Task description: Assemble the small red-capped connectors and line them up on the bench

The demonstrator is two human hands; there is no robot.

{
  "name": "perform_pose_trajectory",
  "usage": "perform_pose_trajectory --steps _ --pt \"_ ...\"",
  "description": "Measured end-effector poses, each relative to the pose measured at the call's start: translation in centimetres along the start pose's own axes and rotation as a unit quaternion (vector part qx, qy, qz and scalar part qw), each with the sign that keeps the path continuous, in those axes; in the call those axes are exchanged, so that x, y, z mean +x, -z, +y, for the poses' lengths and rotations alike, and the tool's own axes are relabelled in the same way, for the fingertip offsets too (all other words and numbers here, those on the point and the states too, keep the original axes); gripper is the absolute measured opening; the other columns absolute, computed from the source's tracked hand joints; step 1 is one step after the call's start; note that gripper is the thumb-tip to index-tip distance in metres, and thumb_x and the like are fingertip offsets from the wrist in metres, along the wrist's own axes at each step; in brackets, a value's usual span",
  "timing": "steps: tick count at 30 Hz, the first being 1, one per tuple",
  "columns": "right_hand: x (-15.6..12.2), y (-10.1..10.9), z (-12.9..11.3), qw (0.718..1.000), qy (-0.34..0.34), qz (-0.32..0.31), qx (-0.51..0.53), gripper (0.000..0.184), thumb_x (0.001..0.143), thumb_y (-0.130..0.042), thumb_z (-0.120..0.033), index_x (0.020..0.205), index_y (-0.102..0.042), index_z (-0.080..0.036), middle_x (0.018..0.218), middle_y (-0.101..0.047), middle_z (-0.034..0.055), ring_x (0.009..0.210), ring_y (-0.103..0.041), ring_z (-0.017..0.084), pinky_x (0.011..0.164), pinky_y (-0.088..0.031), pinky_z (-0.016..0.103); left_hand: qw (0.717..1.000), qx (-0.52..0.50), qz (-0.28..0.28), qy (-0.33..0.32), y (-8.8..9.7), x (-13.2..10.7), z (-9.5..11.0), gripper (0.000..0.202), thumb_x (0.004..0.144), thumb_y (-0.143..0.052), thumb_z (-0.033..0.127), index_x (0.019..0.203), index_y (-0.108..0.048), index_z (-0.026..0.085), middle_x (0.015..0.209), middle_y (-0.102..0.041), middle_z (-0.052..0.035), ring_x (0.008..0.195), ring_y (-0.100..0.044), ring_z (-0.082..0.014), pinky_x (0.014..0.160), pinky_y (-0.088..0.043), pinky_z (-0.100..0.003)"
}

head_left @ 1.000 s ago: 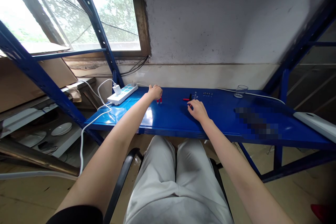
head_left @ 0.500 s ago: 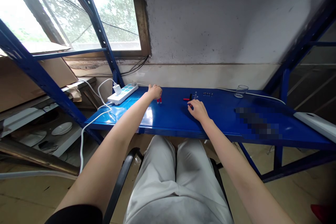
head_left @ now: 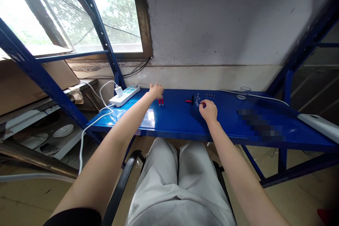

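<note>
Curving left fingers (head_left: 160, 94) by red prongs (head_left: 159, 101), right fingers (head_left: 205, 102) near translucent pieces (head_left: 197, 99) (grips unclear)

white power strip (head_left: 128, 95), clear glass (head_left: 243, 93) near wall (head_left: 212, 24), window (head_left: 122, 14), pale plate (head_left: 63, 130) on shelf (head_left: 70, 144)

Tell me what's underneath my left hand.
Two red pieces with pale tips show beneath the left hand, against the blue table. Their upper ends are covered, so I can't tell whether they're gripped.
</note>
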State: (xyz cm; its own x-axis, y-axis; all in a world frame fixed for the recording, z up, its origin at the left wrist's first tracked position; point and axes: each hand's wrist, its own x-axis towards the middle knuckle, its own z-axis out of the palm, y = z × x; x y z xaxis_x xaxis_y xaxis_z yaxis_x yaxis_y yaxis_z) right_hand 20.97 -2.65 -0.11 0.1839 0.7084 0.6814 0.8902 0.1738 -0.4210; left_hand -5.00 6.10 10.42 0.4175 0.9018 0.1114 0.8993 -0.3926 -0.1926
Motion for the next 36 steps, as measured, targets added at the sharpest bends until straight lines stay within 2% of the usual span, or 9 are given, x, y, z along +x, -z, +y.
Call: perform_pose_trajectory --steps 3,5,8,11,14,18,22,29,36 --pt "0.1 -0.1 0.8 0.998 -0.055 0.014 -0.009 0.021 0.075 -0.04 -0.023 0.076 -0.06 -0.017 0.073 -0.063 0.0104 0.073 -0.054 0.024 0.063 -0.04 0.034 0.993 -0.041 0.103 -0.032 0.4 -0.3 0.8 0.026 0.08 -0.045 0.023 0.102 -0.059 0.018 0.111 -0.056 -0.0115 0.107 -0.044 -0.0283 0.093 -0.026 -0.048" --pt "0.1 -0.4 1.3 0.997 -0.07 -0.003 -0.024 0.022 0.074 -0.04 -0.024 0.076 -0.061 -0.017 0.074 -0.064 0.0108 0.073 -0.055 0.024 0.062 -0.04 0.035 0.986 -0.058 0.139 -0.069 0.6 -0.5 1.9 0.029 0.083 -0.039 0.023 0.106 -0.056 0.017 0.111 -0.056 -0.0117 0.106 -0.045 -0.0272 0.092 -0.027 -0.045" --pt "0.0 -0.8 1.7 0.996 -0.068 -0.039 -0.044 0.025 0.074 -0.041 -0.025 0.079 -0.064 -0.017 0.078 -0.066 0.0104 0.074 -0.056 0.024 0.063 -0.041 0.036 0.978 -0.07 0.139 -0.141 0.5 -0.7 4.1 0.032 0.085 -0.036 0.024 0.11 -0.054 0.017 0.113 -0.056 -0.0111 0.106 -0.046 -0.0258 0.09 -0.031 -0.041" --pt "0.0 -1.1 1.7 0.995 -0.059 -0.06 -0.056 0.026 0.074 -0.041 -0.025 0.08 -0.066 -0.018 0.081 -0.067 0.0098 0.077 -0.058 0.024 0.063 -0.042 0.036 0.974 -0.078 0.113 -0.182 -0.7 -0.7 6.3 0.035 0.084 -0.037 0.026 0.115 -0.052 0.018 0.118 -0.054 -0.0101 0.109 -0.045 -0.0248 0.089 -0.034 -0.038" --pt "0.0 -1.1 1.6 0.994 -0.054 -0.068 -0.064 0.026 0.074 -0.042 -0.025 0.081 -0.066 -0.019 0.085 -0.067 0.0099 0.083 -0.058 0.026 0.065 -0.042 0.037 0.98 -0.082 0.07 -0.168 -2.6 -0.3 7.8 0.04 0.084 -0.039 0.027 0.122 -0.047 0.017 0.126 -0.049 -0.011 0.114 -0.043 -0.0257 0.09 -0.036 -0.038" --pt "0.0 -1.1 1.5 0.995 -0.043 -0.064 -0.064 0.026 0.075 -0.042 -0.025 0.081 -0.066 -0.019 0.087 -0.067 0.0101 0.083 -0.057 0.026 0.066 -0.042 0.037 0.985 -0.11 0.014 -0.129 -5.3 0.6 9.1 0.048 0.086 -0.035 0.029 0.132 -0.035 0.017 0.136 -0.039 -0.0126 0.121 -0.037 -0.0282 0.094 -0.034 -0.044" --pt "-0.1 -1.0 1.4 0.994 -0.044 -0.074 -0.071 0.025 0.076 -0.042 -0.024 0.08 -0.066 -0.019 0.088 -0.067 0.01 0.085 -0.057 0.027 0.068 -0.042 0.039 0.986 -0.149 0.018 -0.078 -7.2 1.8 10.4 0.047 0.088 -0.03 0.028 0.134 -0.033 0.019 0.138 -0.037 -0.0122 0.124 -0.034 -0.0286 0.096 -0.032 -0.046" --pt "0.1 -0.6 0.9 0.989 -0.034 -0.124 -0.066 0.028 0.078 -0.043 -0.023 0.088 -0.068 -0.018 0.094 -0.068 0.0093 0.092 -0.058 0.026 0.077 -0.043 0.039 0.986 -0.157 0.039 -0.039 -8.0 3.4 12.2 0.042 0.09 -0.024 0.024 0.127 -0.043 0.019 0.128 -0.045 -0.0135 0.117 -0.037 -0.0282 0.091 -0.034 -0.045" --pt "0.2 -0.4 0.4 0.979 -0.034 -0.186 -0.074 0.032 0.078 -0.043 -0.024 0.097 -0.068 -0.019 0.11 -0.064 0.0058 0.105 -0.054 0.022 0.087 -0.041 0.035 0.98 -0.178 0.086 0.016 -8.2 4.1 13.2 0.031 0.087 -0.032 0.017 0.104 -0.059 0.017 0.113 -0.053 -0.0128 0.11 -0.041 -0.0254 0.09 -0.032 -0.041"
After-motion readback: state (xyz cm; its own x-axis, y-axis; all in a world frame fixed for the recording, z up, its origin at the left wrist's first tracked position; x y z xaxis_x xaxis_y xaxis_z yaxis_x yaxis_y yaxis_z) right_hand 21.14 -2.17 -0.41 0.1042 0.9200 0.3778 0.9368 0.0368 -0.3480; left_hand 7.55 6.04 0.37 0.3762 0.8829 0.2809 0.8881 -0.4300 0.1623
